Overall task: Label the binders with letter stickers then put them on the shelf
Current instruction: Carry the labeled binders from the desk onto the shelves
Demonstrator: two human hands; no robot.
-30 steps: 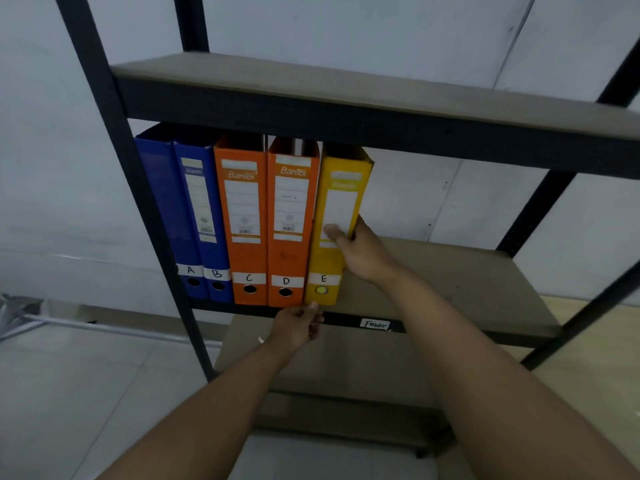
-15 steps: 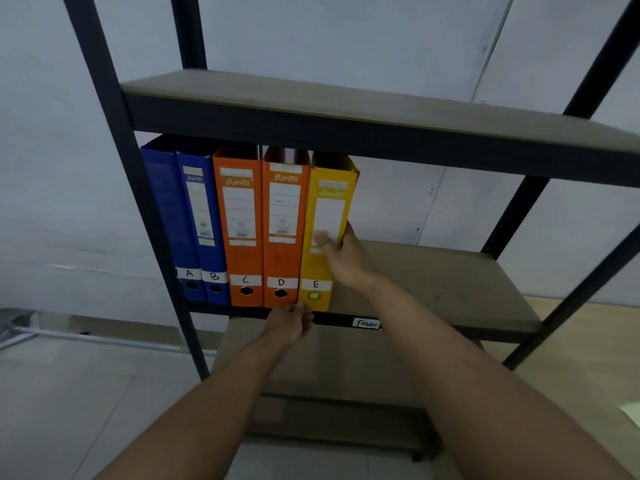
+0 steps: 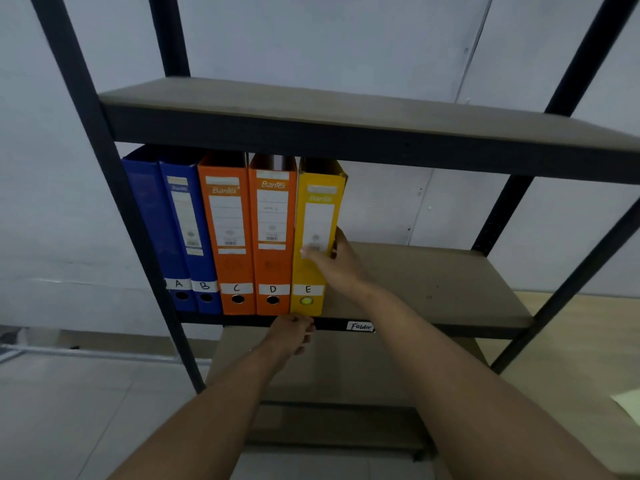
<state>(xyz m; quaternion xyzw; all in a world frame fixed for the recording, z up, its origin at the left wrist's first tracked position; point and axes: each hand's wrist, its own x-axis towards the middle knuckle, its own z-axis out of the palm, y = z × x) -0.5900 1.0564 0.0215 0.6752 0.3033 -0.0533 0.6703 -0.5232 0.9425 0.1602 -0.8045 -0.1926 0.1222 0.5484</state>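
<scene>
Grey wall point(image 3: 311, 36) behind a black rack point(image 3: 79, 109). Landmark: binder E point(image 3: 311, 202), yellow, upright on the middle shelf point(image 3: 433, 282), rightmost in a row of five, with a white sticker point(image 3: 307, 289) marked "E" low on its spine. Touching its left side: binder D point(image 3: 273, 265), orange. Next left: binder C point(image 3: 228, 265), orange. Then binder B point(image 3: 185, 237), blue. Furthest left of E: binder A point(image 3: 149, 220), blue, beside the rack's front post. Each has a white letter sticker level with E's. Above E: upper shelf point(image 3: 346, 109). Below and just right of E: white tag point(image 3: 360, 326) reading "Folder" on the middle shelf's front rail. Right hand point(image 3: 341, 268): grips E at mid-height, thumb across the spine label, fingers round its right side. Left hand point(image 3: 292, 336): directly below E at the front rail, fingers curled; whether it pinches anything cannot be told. Far below and left of E: pale tiled floor point(image 3: 69, 410).
</scene>
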